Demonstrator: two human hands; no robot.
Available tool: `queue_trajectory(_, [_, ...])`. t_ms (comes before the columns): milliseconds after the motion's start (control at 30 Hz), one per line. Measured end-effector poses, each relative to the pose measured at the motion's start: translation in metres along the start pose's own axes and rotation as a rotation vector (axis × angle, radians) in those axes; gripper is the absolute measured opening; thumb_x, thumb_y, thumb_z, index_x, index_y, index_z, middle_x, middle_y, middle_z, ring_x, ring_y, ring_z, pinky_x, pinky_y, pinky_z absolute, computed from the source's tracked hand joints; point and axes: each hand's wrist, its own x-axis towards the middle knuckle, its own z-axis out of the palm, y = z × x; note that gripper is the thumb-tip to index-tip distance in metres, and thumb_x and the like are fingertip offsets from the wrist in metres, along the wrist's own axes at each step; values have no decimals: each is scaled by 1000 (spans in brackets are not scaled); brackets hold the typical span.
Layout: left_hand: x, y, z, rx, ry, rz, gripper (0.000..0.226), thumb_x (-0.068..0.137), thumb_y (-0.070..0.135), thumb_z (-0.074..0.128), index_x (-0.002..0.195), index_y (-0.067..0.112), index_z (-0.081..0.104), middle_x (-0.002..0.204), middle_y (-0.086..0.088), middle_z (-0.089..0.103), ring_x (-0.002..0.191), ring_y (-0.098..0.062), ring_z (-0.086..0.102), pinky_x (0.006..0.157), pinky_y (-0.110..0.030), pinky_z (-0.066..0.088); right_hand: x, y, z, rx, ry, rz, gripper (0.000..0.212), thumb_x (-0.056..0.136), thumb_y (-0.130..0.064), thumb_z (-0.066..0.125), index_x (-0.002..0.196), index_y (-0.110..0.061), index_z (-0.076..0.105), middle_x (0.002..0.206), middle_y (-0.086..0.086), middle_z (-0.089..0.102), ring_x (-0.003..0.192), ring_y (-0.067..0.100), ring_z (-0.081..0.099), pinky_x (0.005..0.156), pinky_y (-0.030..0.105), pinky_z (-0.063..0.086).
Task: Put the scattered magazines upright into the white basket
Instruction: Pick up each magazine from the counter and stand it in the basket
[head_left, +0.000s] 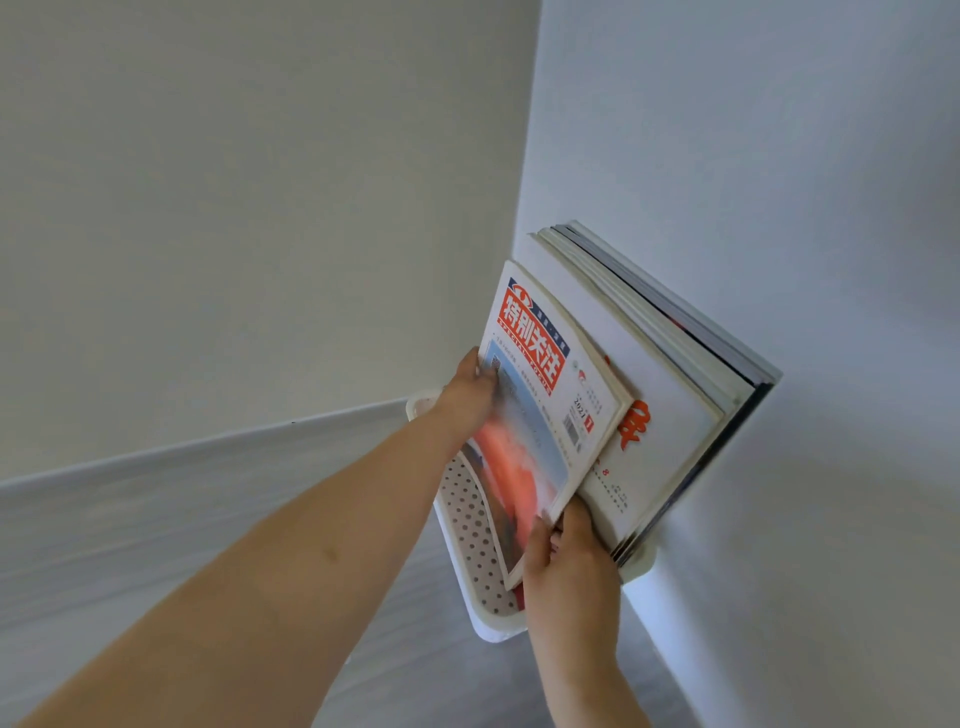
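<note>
One magazine (540, 395) with a red title is held between both hands. The left hand (470, 389) pinches one side edge and the right hand (569, 564) grips the opposite corner. Its lower part appears to be inside the white basket (467, 525), just below the left hand. I judge it light, thin and floppy, with a smooth cover, so a hold on two opposite edges suits it. Beyond the right hand, about five more magazines (670, 415) stand in this one basket; I cannot tell the exact count.
</note>
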Motion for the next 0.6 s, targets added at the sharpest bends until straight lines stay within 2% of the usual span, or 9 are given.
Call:
queue_trajectory(100, [0,-4,1,113,-19,0,35,98,23,26,130,13,33,126,-10,54,113,-29,54,96,-38,46,-8,2,-5,64,26,-2,39,86,-18,53,124,-15,47,106,10,69,94,26,66,80,36,53])
queue_trajectory(233, [-5,-4,0,214,-41,-23,34,96,14,26,127,10,37,126,-17,54,113,-33,55,99,-46,45,-21,4,-15,157,72,18,43,83,-13,56,124,-21,46,104,4,69,92,23,66,79,33,52])
queue_trajectory(333, [-10,-3,-2,239,-53,-35,39,96,11,25,134,12,30,134,-17,49,118,-32,51,103,-42,42,-29,6,-23,155,86,34,43,83,-11,56,125,-18,45,110,4,68,96,20,65,84,32,50])
queue_trajectory(467, [-26,-2,-14,168,34,-30,54,95,13,32,144,15,9,152,-10,26,136,-27,32,108,-32,30,-41,7,-35,156,118,36,37,83,-10,57,120,-15,50,113,5,66,99,20,63,88,31,47])
queue_trajectory(533, [-42,-4,-27,195,74,13,48,95,15,33,142,15,22,150,-9,30,134,-25,34,106,-27,30,-50,4,-38,172,137,8,30,82,-8,57,112,-15,57,106,3,67,96,21,63,84,29,45])
queue_trajectory(567, [-54,-7,-36,210,94,42,43,95,13,32,138,13,33,146,-9,37,129,-24,40,100,-21,34,-55,1,-39,175,138,-8,27,82,-7,58,108,-15,59,98,1,66,95,22,63,82,28,43])
queue_trajectory(600, [-68,-12,-47,216,109,68,39,94,11,33,132,11,43,140,-10,46,118,-21,47,87,-12,39,-62,-2,-38,180,127,-22,25,81,-6,58,105,-15,61,91,-3,62,93,23,63,80,28,42])
